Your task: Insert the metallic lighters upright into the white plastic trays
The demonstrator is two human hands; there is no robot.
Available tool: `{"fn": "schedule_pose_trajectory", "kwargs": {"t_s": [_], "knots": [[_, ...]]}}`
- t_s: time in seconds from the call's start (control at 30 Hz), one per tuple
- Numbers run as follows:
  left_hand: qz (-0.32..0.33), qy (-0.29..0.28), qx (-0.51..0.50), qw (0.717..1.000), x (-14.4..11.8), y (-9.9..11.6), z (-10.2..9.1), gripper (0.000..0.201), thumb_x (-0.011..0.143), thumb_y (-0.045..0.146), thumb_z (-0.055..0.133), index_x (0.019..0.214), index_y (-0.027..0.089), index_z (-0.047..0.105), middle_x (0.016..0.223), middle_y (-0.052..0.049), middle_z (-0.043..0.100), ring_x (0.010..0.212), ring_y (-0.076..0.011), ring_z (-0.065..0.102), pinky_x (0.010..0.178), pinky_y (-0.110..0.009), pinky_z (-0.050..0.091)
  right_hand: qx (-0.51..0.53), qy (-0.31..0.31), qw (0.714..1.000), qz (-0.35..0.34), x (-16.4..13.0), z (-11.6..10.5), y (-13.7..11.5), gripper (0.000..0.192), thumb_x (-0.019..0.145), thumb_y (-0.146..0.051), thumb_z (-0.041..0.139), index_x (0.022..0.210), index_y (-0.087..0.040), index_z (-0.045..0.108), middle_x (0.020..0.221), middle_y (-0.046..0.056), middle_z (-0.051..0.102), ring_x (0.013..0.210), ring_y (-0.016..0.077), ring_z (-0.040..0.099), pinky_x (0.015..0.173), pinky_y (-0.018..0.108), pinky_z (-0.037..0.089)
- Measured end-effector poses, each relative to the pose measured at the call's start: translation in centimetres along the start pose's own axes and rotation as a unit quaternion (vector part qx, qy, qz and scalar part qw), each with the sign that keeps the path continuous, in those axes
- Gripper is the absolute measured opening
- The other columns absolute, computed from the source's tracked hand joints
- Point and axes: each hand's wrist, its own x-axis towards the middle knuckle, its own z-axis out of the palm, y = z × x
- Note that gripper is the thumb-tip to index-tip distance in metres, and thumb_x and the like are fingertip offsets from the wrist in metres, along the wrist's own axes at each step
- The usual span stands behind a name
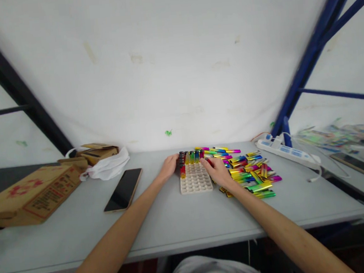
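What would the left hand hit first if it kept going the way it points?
Probably the row of lighters standing in the tray: the left hand points right, its fingers already at the row's left end. Depth is hard to judge.

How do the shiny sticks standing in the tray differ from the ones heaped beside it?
The lighters in the tray stand upright in a neat back row; the loose lighters lie flat, pointing every way. The tray ones sit between the left hand and right hand; the loose ones spread right of the right hand. Both share rainbow metallic casings.
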Motion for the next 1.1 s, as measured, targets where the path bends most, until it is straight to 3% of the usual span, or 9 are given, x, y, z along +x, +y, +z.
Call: {"fn": "schedule_pose_trajectory", "kwargs": {"t_s": [0.2, 0.5, 0.67, 0.77, 0.83, 0.93, 1.03, 1.1], "knots": [[0.0, -0.002, 0.004, 1.0, 0.0, 0.0, -0.1, 0.047, 0.084, 0.054, 0.04, 0.075, 0.02, 0.071, 0.091, -0.006, 0.078, 0.096, -0.0294, 0.066, 0.094, -0.039, 0.046, -0.026, -0.019, 0.999, -0.002, 0.2, -0.2, 0.0, 0.055, 0.095, -0.062, 0.045, 0.057, -0.024, 0.033, 0.053, -0.004, 0.032, 0.055, 0.0128, 0.032, 0.055, 0.029, 0.02], [0.003, -0.005, 0.012, 1.0, 0.0, 0.0, -0.1, 0.048, 0.085, 0.053, 0.039, 0.079, 0.019, 0.072, 0.09, -0.005, 0.078, 0.096, -0.0287, 0.065, 0.091, -0.038, 0.047, -0.068, -0.027, 0.997, -0.005, 0.2, -0.1, -0.1, 0.037, 0.087, -0.035, 0.046, 0.054, -0.024, 0.033, 0.051, -0.003, 0.037, 0.054, 0.0136, 0.036, 0.056, 0.029, 0.02], [0.006, -0.006, 0.018, 1.0, 0.0, 0.0, -0.2, 0.047, 0.085, 0.053, 0.038, 0.077, 0.02, 0.07, 0.09, -0.005, 0.078, 0.098, -0.0289, 0.066, 0.094, -0.038, 0.047, -0.078, -0.034, 0.996, -0.011, 0.1, -0.2, -0.2, 0.036, 0.091, -0.031, 0.048, 0.058, -0.023, 0.036, 0.053, -0.003, 0.041, 0.056, 0.014, 0.04, 0.057, 0.028, 0.022], [0.005, -0.005, 0.024, 1.0, 0.1, 0.0, -0.2, 0.047, 0.085, 0.053, 0.038, 0.078, 0.02, 0.071, 0.092, -0.006, 0.079, 0.099, -0.0292, 0.066, 0.095, -0.039, 0.047, -0.081, -0.034, 0.995, -0.038, 0.0, -0.5, -0.4, 0.034, 0.099, -0.037, 0.046, 0.069, -0.022, 0.047, 0.06, -0.002, 0.049, 0.06, 0.0159, 0.047, 0.06, 0.028, 0.028], [0.006, -0.004, 0.027, 1.0, 0.1, 0.0, -0.2, 0.048, 0.085, 0.052, 0.037, 0.079, 0.019, 0.072, 0.095, -0.006, 0.079, 0.101, -0.0292, 0.066, 0.096, -0.039, 0.047, -0.077, -0.039, 0.994, -0.062, -0.1, -0.8, -0.6, 0.03, 0.104, -0.042, 0.043, 0.087, -0.021, 0.056, 0.069, -0.001, 0.057, 0.067, 0.0181, 0.054, 0.065, 0.029, 0.035], [0.005, -0.004, 0.027, 1.0, 0.0, 0.0, -0.2, 0.05, 0.086, 0.051, 0.036, 0.082, 0.019, 0.074, 0.095, -0.006, 0.079, 0.101, -0.029, 0.066, 0.096, -0.039, 0.048, -0.073, -0.041, 0.992, -0.091, -0.2, -1.1, -0.9, 0.029, 0.108, -0.043, 0.038, 0.109, -0.02, 0.056, 0.084, 0.004, 0.064, 0.077, 0.0208, 0.06, 0.072, 0.031, 0.041], [0.005, -0.003, 0.024, 1.0, -0.1, 0.1, -0.1, 0.05, 0.086, 0.052, 0.037, 0.084, 0.018, 0.074, 0.096, -0.006, 0.08, 0.101, -0.0286, 0.066, 0.095, -0.039, 0.048, -0.095, -0.045, 0.983, -0.149, -0.1, -1.0, -1.2, 0.033, 0.109, -0.045, 0.037, 0.099, -0.021, 0.057, 0.093, 0.007, 0.064, 0.087, 0.0216, 0.06, 0.079, 0.032, 0.043], [0.005, -0.002, 0.021, 1.0, -0.1, 0.0, -0.1, 0.051, 0.086, 0.052, 0.037, 0.086, 0.018, 0.075, 0.097, -0.006, 0.08, 0.1, -0.0282, 0.066, 0.095, -0.038, 0.048, -0.112, -0.063, 0.976, -0.178, -0.2, -0.8, -1.4, 0.039, 0.108, -0.049, 0.039, 0.086, -0.021, 0.057, 0.087, 0.006, 0.062, 0.083, 0.0203, 0.058, 0.077, 0.031, 0.043]]}}
